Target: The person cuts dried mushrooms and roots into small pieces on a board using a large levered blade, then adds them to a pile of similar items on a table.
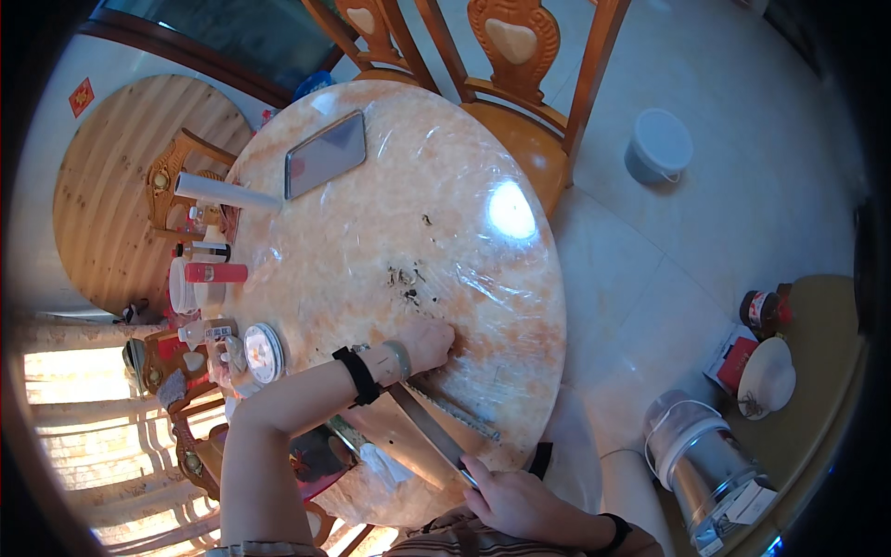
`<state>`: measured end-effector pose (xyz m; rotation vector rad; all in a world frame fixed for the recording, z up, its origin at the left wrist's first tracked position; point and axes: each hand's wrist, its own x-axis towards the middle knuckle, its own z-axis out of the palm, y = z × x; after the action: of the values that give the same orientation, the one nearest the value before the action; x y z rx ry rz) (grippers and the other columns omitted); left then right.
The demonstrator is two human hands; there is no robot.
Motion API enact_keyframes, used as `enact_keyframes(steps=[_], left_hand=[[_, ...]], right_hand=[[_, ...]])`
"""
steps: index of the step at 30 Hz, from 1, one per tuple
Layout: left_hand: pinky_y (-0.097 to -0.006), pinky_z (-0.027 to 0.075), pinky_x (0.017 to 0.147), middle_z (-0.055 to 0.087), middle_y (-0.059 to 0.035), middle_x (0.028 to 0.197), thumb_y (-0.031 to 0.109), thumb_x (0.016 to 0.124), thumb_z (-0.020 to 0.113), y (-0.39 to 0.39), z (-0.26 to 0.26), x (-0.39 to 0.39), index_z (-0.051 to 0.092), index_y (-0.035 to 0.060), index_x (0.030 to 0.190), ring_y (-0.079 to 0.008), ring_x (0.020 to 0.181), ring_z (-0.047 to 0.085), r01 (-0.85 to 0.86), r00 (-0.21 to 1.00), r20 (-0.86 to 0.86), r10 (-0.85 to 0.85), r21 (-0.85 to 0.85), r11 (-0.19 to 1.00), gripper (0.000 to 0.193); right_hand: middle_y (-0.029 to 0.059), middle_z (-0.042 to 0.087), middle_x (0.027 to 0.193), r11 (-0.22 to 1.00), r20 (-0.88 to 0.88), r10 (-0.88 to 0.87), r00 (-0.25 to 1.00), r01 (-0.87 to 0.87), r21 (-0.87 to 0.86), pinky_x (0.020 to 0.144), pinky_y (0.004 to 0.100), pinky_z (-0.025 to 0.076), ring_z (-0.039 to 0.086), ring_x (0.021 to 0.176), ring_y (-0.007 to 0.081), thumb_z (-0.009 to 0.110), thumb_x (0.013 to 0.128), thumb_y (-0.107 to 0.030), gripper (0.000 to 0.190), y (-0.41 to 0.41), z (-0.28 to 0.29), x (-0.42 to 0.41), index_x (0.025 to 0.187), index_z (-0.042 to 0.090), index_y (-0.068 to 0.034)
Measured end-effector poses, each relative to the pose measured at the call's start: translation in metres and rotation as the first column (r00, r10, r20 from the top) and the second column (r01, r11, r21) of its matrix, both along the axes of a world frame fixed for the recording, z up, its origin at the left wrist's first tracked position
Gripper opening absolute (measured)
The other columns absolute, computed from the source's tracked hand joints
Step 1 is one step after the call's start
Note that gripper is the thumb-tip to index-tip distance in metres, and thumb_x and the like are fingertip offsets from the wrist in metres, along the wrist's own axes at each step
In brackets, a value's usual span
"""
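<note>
My left hand (426,342) reaches across the round marbled table (334,264), its fingers bent down and partly hidden from above. A bracelet and a black strap circle that wrist and forearm. My right hand (511,498) is closed on the handle end of a long flat metal blade (426,421), probably a knife, whose far end passes under my left wrist. Beside the blade lies a thin, grey-edged strip (456,412). Small dark scraps (411,278) are scattered beyond my left hand. Whether my left hand grips anything is hidden.
A smartphone (325,154) lies at the table's far side. Along the left edge stand a white roll (226,193), a red box (216,272), bottles and a round tin (263,352). Wooden chairs (515,90) flank the table; a lidded bucket (658,147) sits on the floor.
</note>
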<state>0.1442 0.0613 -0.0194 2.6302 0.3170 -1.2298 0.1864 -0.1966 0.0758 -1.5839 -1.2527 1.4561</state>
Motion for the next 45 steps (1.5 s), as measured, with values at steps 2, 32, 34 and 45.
enact_keyframes(steps=[2, 32, 34, 45], left_hand=[[-0.0393, 0.049, 0.074, 0.065, -0.0144, 0.084, 0.016, 0.071, 0.060, -0.002, -0.004, -0.001, 0.067, 0.0044, 0.078, -0.0299, 0.084, 0.063, -0.039, 0.999, -0.017, 0.039, -0.004, 0.999, 0.015], [-0.0392, 0.046, 0.061, 0.059, -0.0164, 0.072, 0.017, 0.079, 0.058, -0.071, 0.048, -0.166, 0.059, 0.0015, 0.086, -0.0324, 0.067, 0.059, -0.840, 0.293, 0.673, 0.680, -0.158, 0.519, 0.017], [-0.0404, 0.047, 0.066, 0.060, -0.0166, 0.079, 0.015, 0.076, 0.059, -0.078, 0.028, -0.150, 0.060, 0.0039, 0.088, -0.0338, 0.076, 0.059, -0.890, 0.206, 0.725, 0.657, -0.140, 0.434, 0.017], [-0.0380, 0.046, 0.071, 0.058, -0.0134, 0.083, 0.015, 0.070, 0.070, -0.113, -0.006, -0.153, 0.060, 0.0008, 0.089, -0.0315, 0.082, 0.056, -0.821, -0.328, 0.774, 0.541, -0.517, 0.242, 0.025]], right_hand=[[0.0195, 0.058, 0.061, 1.000, -0.004, -0.009, 1.000, 0.009, 0.013, 0.051, 0.0418, 0.047, 0.058, 0.054, 0.0354, 0.050, 0.087, -0.023, 0.044, 0.000, 0.000, 0.000, 0.119, 0.041, 0.006], [0.0067, 0.053, 0.071, 0.912, -0.312, 0.207, 0.927, -0.298, -0.280, 0.055, 0.0250, 0.041, 0.050, 0.061, 0.0114, 0.055, 0.086, -0.023, 0.069, 0.041, 0.070, 0.013, 0.140, 0.018, -0.002], [0.0050, 0.053, 0.074, 0.944, -0.233, 0.223, 0.947, -0.269, -0.189, 0.055, 0.0233, 0.040, 0.049, 0.061, 0.0097, 0.055, 0.087, -0.022, 0.069, 0.047, 0.065, 0.009, 0.141, 0.016, -0.003], [0.0061, 0.049, 0.072, 0.907, -0.278, 0.175, 0.944, -0.265, -0.326, 0.047, 0.0255, 0.037, 0.048, 0.054, 0.0111, 0.051, 0.085, -0.022, 0.057, 0.056, 0.090, 0.010, 0.134, 0.029, -0.001]])
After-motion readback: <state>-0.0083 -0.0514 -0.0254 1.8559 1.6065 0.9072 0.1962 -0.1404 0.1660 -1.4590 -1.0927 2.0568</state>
